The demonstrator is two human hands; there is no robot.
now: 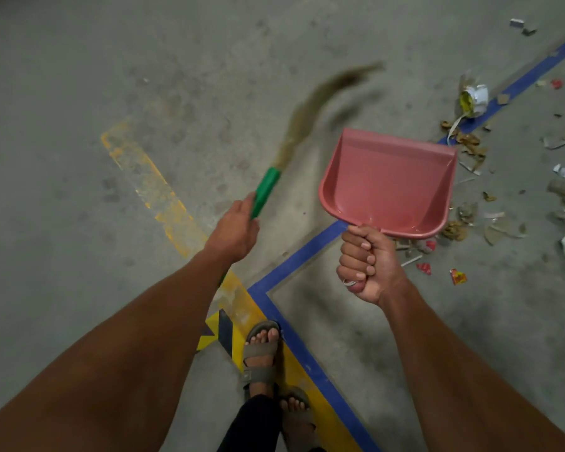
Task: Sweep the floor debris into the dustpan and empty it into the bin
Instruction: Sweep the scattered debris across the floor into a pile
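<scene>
right hand (366, 261) grip wrapped tight round the handle of my pink plastic dustpan (388, 184), held up off the grey concrete floor (79, 76), nothing in it | left hand (234, 228) holding the green-handled grass broom (267, 190), bristles blurred | scattered paper-and-leaf debris (470, 148) lies on the floor right of the pan, near the blue floor tape (307, 252)

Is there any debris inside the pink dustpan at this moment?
No, the pink dustpan held up by the right hand shows a bare interior, while the debris lies on the floor beside it.

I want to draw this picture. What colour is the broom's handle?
Green. The head view shows the left hand gripping the broom handle.
</scene>
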